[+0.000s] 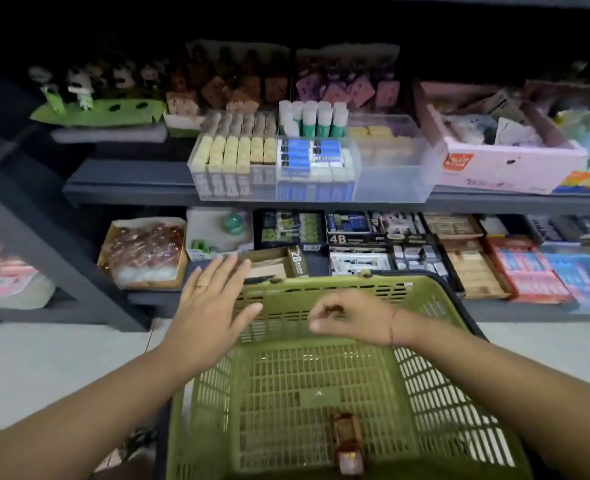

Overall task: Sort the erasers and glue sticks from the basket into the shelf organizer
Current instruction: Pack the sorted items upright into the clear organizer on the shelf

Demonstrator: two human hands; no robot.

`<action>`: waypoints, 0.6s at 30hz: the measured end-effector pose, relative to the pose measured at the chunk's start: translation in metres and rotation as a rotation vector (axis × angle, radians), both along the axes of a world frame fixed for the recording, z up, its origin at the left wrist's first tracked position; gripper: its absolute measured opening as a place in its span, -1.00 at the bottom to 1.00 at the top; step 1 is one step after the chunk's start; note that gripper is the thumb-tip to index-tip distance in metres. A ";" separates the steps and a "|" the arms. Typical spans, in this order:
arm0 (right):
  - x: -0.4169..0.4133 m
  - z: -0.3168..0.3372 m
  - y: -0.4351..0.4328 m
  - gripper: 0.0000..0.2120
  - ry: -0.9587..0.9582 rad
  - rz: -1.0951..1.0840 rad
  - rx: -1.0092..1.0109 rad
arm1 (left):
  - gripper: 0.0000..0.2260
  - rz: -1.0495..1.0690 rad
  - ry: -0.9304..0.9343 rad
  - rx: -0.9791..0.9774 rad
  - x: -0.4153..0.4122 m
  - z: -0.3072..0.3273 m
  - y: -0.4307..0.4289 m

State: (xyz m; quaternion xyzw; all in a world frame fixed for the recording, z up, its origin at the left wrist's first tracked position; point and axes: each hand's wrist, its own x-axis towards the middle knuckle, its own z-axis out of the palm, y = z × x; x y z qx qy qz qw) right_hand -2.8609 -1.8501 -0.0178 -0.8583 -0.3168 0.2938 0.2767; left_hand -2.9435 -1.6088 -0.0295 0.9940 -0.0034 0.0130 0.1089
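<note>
- Two bare hands hang over a green slatted plastic basket [321, 284]. The left hand [210, 306] is spread flat with straight fingers and grasps nothing. Its palm lies at the basket's far left rim, though I cannot tell whether it touches.
- The right hand [352, 318] hovers above the far half of the basket with its fingers curled downward and thumb tucked toward them. Blur hides whether anything is pinched inside, so I cannot tell its grip.
- A thin gold ring [200, 287] sits on one left finger, and a red thread [392, 327] circles the right wrist.
- One small brownish object [347, 445], too blurred to identify, lies on the basket floor at the near end.
- Beyond the basket, on the upper dark grey shelf [130, 188], stands the clear plastic compartmented organizer [390, 181].
- Cream block erasers [231, 152] fill its front left section. Blue-and-white sleeved erasers [312, 155] fill the front middle, and white-capped glue sticks with green labels [316, 119] stand upright behind them.
- Some yellow blocks [376, 133] sit at the back of the right section.
- A pink cardboard box [494, 164] stands just beside the organizer on its right.
- Several open boxes of stationery line the lower shelf, among them a brown box marked 2B [297, 261] near the left fingertips.
</note>
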 end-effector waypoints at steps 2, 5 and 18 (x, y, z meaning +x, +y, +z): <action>-0.027 -0.063 -0.007 -0.50 0.234 0.072 -0.286 | -0.30 0.171 0.099 -0.030 -0.012 -0.020 0.012; -0.055 -0.126 -0.020 -0.32 0.381 0.052 -0.554 | -0.28 0.316 0.163 -0.164 -0.028 -0.040 0.022; -0.059 -0.175 -0.040 -0.47 0.631 0.092 -0.535 | -0.40 0.374 0.052 -0.255 -0.033 -0.059 0.021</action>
